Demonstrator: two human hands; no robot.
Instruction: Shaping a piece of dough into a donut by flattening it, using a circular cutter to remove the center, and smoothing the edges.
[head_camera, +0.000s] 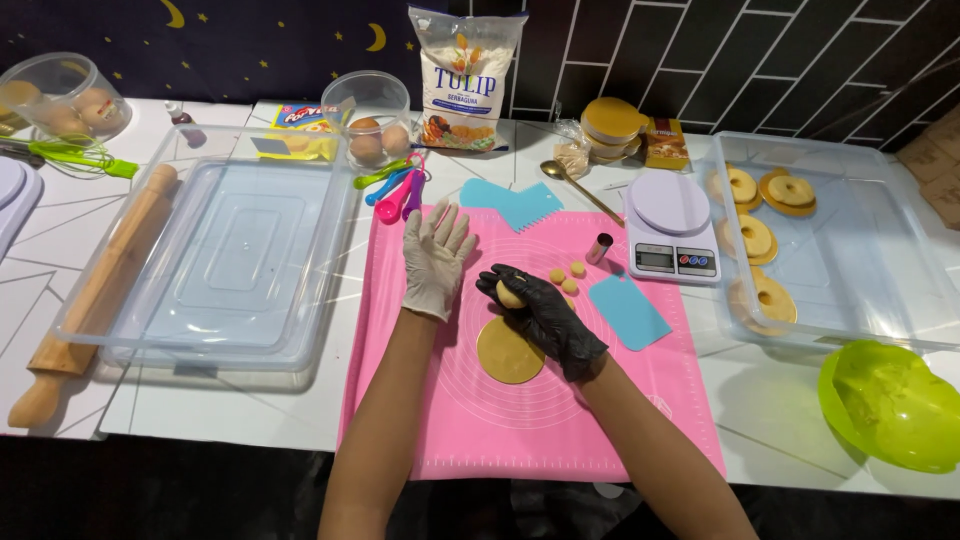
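My right hand (545, 318), in a black glove, is closed on a small yellow dough ball (509, 294) over the pink silicone mat (470, 420). Just below it a flat round dough disc (506, 352) lies on the mat. My left hand (434, 258), in a white glove, rests flat and open on the mat to the left of the right hand, holding nothing. Three small dough balls (567, 277) sit on the mat just right of the held ball, beside a small metal ring cutter (598, 248).
A blue scraper (627, 311) lies on the mat's right. A digital scale (671, 226), a clear tray (860, 260) of ring-shaped dough pieces and a green bowl (890, 405) are right. A clear lidded tray (215, 265), rolling pin (95, 290), measuring spoons (398, 190) and flour bag (462, 80) are left and behind.
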